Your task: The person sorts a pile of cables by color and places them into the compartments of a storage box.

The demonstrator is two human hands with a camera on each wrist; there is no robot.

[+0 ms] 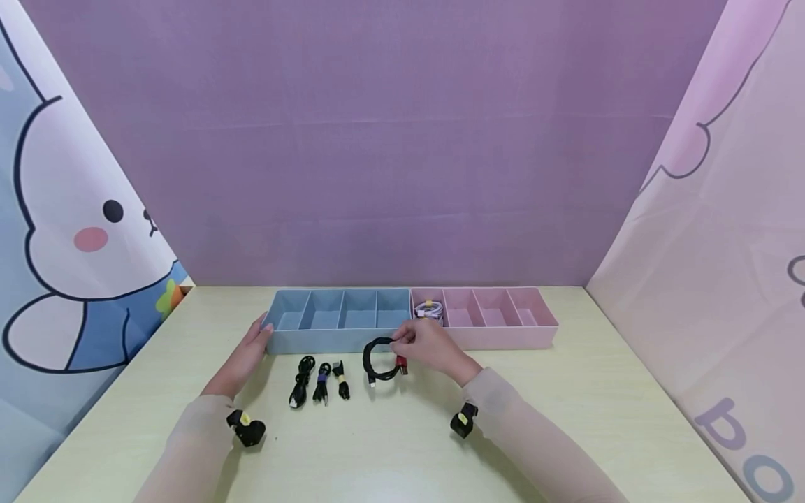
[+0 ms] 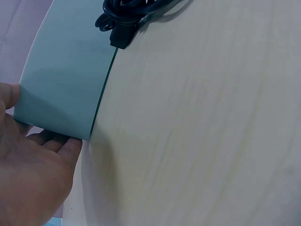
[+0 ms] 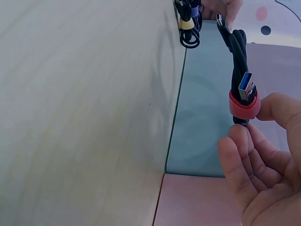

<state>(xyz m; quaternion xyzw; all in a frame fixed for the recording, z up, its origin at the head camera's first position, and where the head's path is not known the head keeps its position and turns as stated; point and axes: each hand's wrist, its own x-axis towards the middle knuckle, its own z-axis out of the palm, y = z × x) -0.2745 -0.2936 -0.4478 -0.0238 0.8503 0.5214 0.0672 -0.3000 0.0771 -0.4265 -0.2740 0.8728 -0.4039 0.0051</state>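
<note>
Pinching a coiled black cable [image 1: 380,362] bound with a red strap [image 3: 243,104], held by the right hand [image 1: 430,347] just in front of the blue tray [image 1: 314,341], clear of the table [image 1: 566,419] or barely above it. Seen from the right wrist: thumb and fingertips [image 3: 235,141] closed on the bundle just under the red strap, blue-tongued USB plug [image 3: 246,87] pointing up. Resting flat against the blue tray's left end, the left hand [image 1: 248,353], fingers straight, bracing the corner and gripping nothing; confirmed by the left-wrist view, palm [image 2: 33,179] against the tray wall [image 2: 66,84].

Judged as early in a sorting job. Already stowed: one white cable [image 1: 430,309] with a yellow tie, lying in the leftmost compartment of the pink tray [image 1: 503,339]. Showing bare floors, all four blue compartments, as far as the head view lets on; likewise the other pink compartments.

Waiting on the table in a row left of the held coil: three more black bundles, one plain [image 1: 302,381], one with a purple tie [image 1: 323,381], one with a yellow tie [image 1: 342,381]. So, by this reckoning: one put away, one in hand, three untouched.
</note>
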